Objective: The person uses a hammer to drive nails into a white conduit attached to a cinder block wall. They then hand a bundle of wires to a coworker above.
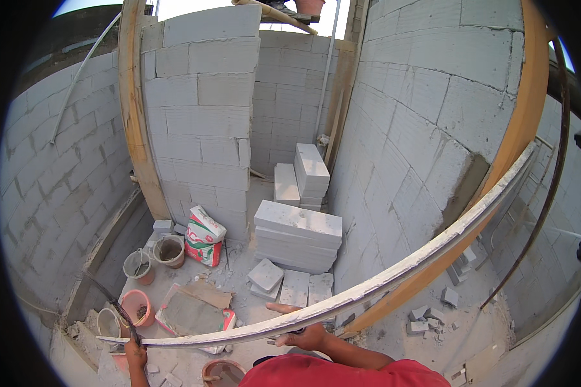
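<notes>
A long pale bar (361,291), crusted along its edge, runs across in front of me from lower left to upper right. The lens makes it look curved. My left hand (135,356) is closed near its left end, and a thin dark strip (114,302) sticks up from there; I cannot tell whether the strip is held too. My right hand (311,337) grips the bar further along. One finger shows beyond the bar's far side, the others on the near side, and part of the hand is hidden by the bar.
Beyond the bar stand stacked grey blocks (297,233), a red-and-white bag (203,240) and several buckets, one orange (137,307). An open bag (190,313) lies on the floor. Block walls (426,109) rise around, with wooden posts (134,97). Broken blocks (426,316) lie at right.
</notes>
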Available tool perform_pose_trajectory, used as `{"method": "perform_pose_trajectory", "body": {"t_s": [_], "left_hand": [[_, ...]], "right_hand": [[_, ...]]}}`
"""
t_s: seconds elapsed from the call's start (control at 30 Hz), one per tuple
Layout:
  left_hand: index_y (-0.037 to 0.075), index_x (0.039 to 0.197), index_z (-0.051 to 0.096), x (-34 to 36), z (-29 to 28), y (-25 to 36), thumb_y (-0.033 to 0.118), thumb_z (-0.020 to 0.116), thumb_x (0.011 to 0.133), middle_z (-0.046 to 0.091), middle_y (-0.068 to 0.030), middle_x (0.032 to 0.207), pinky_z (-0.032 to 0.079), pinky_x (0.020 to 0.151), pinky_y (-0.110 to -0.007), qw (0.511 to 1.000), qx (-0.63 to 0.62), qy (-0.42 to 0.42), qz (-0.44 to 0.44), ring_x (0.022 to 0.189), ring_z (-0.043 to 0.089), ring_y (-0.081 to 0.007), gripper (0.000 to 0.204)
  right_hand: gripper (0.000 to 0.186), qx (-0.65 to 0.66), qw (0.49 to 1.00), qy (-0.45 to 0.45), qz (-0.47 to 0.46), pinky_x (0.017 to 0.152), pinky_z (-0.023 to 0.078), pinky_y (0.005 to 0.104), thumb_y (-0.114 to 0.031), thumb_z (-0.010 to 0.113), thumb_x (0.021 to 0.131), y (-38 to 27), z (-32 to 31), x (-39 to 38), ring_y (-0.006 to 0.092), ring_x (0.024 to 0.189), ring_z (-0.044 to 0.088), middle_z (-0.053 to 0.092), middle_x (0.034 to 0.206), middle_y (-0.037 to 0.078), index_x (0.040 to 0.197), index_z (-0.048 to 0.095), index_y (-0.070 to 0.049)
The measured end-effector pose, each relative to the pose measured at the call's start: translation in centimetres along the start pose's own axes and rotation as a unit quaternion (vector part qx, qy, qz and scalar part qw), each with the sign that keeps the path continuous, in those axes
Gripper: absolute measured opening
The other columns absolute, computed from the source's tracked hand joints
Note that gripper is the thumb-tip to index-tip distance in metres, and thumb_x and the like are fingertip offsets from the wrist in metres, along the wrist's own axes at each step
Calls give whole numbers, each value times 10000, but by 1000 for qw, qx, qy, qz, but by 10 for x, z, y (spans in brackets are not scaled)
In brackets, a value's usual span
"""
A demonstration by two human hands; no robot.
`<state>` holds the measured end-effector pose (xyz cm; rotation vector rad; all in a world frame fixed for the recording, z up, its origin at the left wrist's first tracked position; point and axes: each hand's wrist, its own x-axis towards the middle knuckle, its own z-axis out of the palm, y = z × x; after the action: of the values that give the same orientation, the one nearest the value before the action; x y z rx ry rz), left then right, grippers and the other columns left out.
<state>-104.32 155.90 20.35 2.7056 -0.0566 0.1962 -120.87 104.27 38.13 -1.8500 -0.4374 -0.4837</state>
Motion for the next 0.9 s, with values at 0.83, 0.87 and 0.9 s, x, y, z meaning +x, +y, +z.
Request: {"method": "perform_pose_trajectory", "body": {"t_s": [0.83,0.87,0.9], "left_hand": [[-44,893,577,19,-25,-105,-13,578,749,629,-239,682,490,585,-445,996,6,70,64,653,640,-418,147],[-44,890,576,16,-24,-105,-12,578,750,628,-237,677,490,580,-445,996,3,65,60,646,641,-414,144],[-44,888,576,14,-23,-105,-10,578,751,626,-236,672,490,575,-444,997,-1,61,57,639,642,-409,141]], "right_hand": [[528,104,981,143,83,838,513,290,-282,757,833,-61,-38,-26,143,937,646,644,1197,161,1207,591,53],[552,100,986,119,56,822,522,286,-294,758,832,-70,-36,-17,156,913,657,657,1157,169,1207,584,71],[576,93,991,93,31,805,532,282,-305,760,830,-77,-34,-7,168,889,667,670,1116,177,1208,576,89]]}}
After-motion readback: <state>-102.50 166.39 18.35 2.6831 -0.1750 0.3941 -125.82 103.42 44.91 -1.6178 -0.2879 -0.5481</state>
